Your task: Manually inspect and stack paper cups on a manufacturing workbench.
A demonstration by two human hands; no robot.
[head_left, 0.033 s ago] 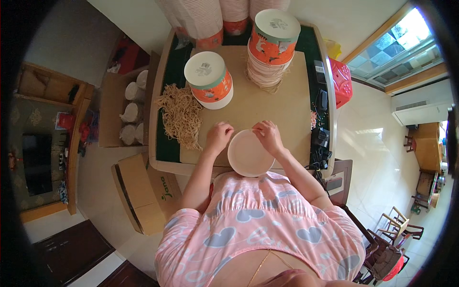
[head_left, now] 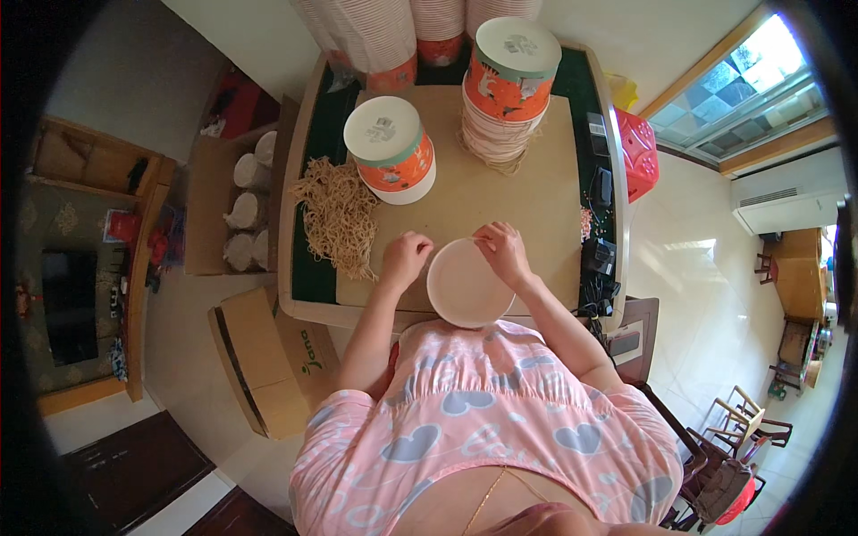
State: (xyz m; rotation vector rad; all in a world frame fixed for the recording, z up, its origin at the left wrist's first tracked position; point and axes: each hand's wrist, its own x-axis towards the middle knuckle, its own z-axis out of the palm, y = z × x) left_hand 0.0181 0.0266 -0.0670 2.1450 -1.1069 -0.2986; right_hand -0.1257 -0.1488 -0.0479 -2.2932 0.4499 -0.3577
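A white paper bucket (head_left: 471,286) stands at the table's near edge against my clothes, its round mouth facing me. At its far right rim my right hand (head_left: 503,250) is closed in a pinch, fingertips on the rim. Just left of the bucket, my left hand (head_left: 407,259) is curled with thumb and fingertips together, a little apart from the rim; whatever it may hold is too small to make out. A heap of beige cords (head_left: 338,214) lies beyond my left hand. Next to it stands an upside-down orange and white paper bucket (head_left: 391,147) with a pale base.
Farther right rises an upside-down bucket stack (head_left: 509,89) with cords round its lower part. Tall nested bucket stacks (head_left: 375,36) line the back. Black adapters and cables (head_left: 599,259) lie along the right edge. A carton of white rolls (head_left: 223,205) stands left of the table.
My left hand has shifted slightly left and down. The bucket and my right hand have moved very slightly away from me. Everything else is unchanged.
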